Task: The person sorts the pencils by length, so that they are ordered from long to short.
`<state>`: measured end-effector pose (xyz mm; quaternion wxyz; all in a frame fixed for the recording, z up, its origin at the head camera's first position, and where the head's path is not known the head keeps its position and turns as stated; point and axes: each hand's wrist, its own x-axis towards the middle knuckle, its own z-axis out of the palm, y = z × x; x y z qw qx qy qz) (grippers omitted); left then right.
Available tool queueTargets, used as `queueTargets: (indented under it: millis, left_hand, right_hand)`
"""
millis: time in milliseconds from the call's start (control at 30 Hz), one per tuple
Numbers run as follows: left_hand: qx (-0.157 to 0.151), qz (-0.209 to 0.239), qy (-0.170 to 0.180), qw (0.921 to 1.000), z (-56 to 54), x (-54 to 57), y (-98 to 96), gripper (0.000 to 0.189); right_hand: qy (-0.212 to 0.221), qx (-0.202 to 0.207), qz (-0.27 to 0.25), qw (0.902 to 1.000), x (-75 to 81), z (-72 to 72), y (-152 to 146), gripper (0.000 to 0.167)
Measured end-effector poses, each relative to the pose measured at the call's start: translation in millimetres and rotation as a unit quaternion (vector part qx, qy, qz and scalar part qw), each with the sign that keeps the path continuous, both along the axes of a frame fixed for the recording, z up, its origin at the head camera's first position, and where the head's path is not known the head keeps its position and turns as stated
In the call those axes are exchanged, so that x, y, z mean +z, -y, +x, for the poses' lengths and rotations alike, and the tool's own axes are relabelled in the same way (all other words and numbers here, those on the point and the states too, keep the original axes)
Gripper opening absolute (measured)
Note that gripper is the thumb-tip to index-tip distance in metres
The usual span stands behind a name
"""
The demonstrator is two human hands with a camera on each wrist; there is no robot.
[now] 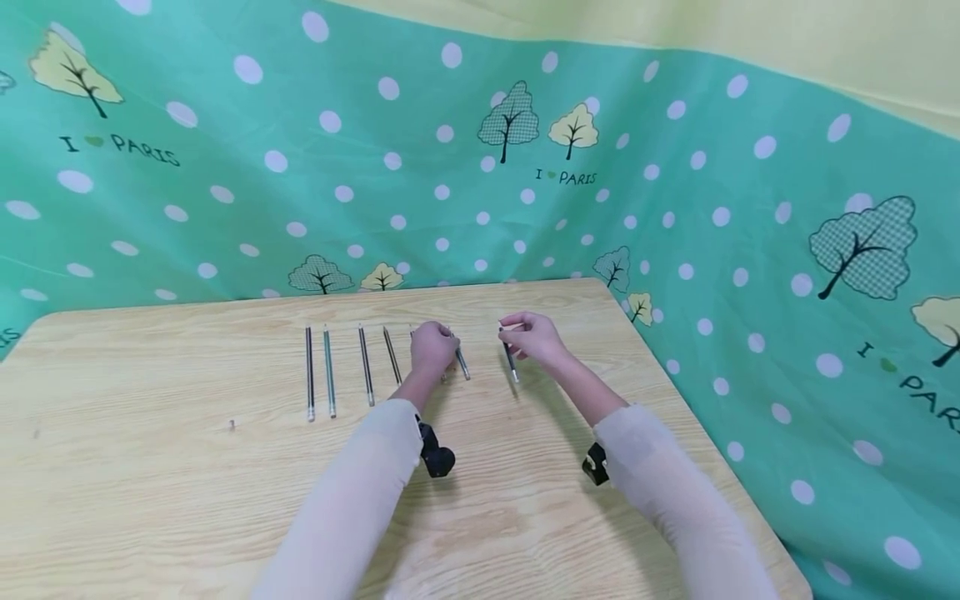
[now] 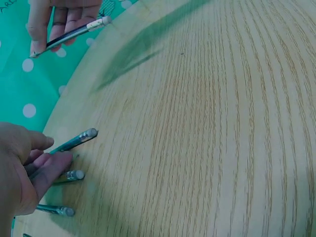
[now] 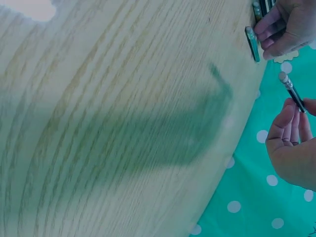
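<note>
My right hand (image 1: 531, 337) pinches a short dark pencil (image 1: 510, 358) above the table, its white eraser end tilted down toward me. My left hand (image 1: 433, 346) is over the wood to the left, with thumb and fingers around a blue-green pencil (image 1: 462, 364); the left wrist view shows that pencil's eraser end (image 2: 88, 134) poking out past the fingers. Right beside it, partly under the left hand, lies another pencil (image 2: 74, 175). Further left, several pencils lie apart in a row, among them a dark pencil (image 1: 310, 375) and a teal pencil (image 1: 329, 375).
The light wood table (image 1: 150, 483) ends at a back edge against a green dotted cloth (image 1: 420, 125), which also hangs along the right side. A tiny dark speck (image 1: 232, 425) shows on the left part of the tabletop.
</note>
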<state>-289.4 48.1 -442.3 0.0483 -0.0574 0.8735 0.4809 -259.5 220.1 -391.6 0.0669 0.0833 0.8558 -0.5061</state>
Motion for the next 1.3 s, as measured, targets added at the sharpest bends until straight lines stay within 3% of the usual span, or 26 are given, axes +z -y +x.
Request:
queueTargets:
  millis: [200,467,733,1300]
  left_hand:
    - [0.003,0.029,0.021,0.9993,0.2,3.8,7.2,0.02]
    - [-0.01,0.104,0.035,0.9939,0.4,11.9,14.6,0.025]
    - [-0.029,0.127,0.025,0.9912,6.1,27.9,30.1,0.03]
    - [-0.047,0.15,0.017,0.9873,7.6,43.2,80.4,0.036]
  right_hand:
    - [-0.001,0.011,-0.003,0.9999,-7.5,-7.3,9.8,0.031]
    - [-0.009,0.007,0.003,0.9999,-18.3,-16.4,22.5,0.028]
    - [-0.002,-0.008,0.001,1.0,-23.0,-25.4,29.0,0.029]
    - [0.013,-0.034,-0.011,0.9993,-34.6,-35.7,32.1,0.028]
